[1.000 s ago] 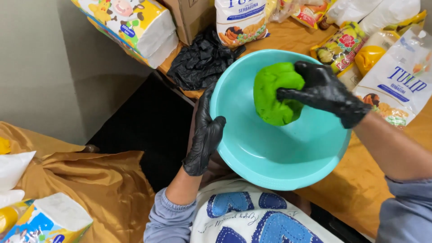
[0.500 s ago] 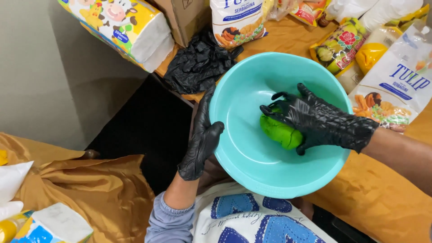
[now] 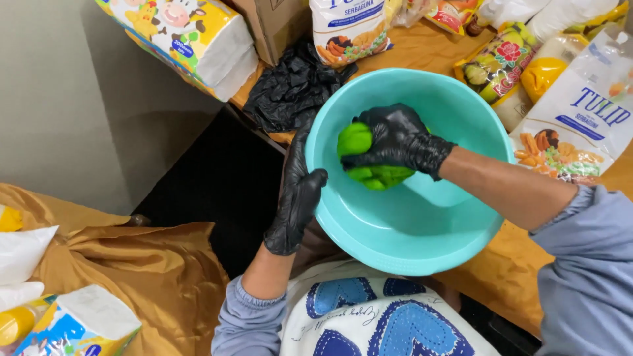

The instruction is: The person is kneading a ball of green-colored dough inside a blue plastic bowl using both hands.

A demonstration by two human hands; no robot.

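A turquoise plastic bowl (image 3: 428,231) rests tilted at the edge of a table covered in golden cloth. Inside it lies a lump of bright green dough (image 3: 356,142). My right hand (image 3: 395,142), in a black glove, presses down on the dough and closes around it against the bowl's left wall. My left hand (image 3: 297,194), also in a black glove, grips the bowl's left rim from outside, thumb hooked over the edge.
Flour bags (image 3: 580,112) and snack packets (image 3: 494,66) crowd the table behind the bowl. A crumpled black plastic bag (image 3: 290,86) and a tissue pack (image 3: 198,39) lie at the back left. Golden cloth (image 3: 132,270) and another tissue pack (image 3: 79,323) sit lower left.
My right hand has moved left across the bowl, pushing the green dough toward the left wall and curling around it. My left hand has kept its hold on the rim.
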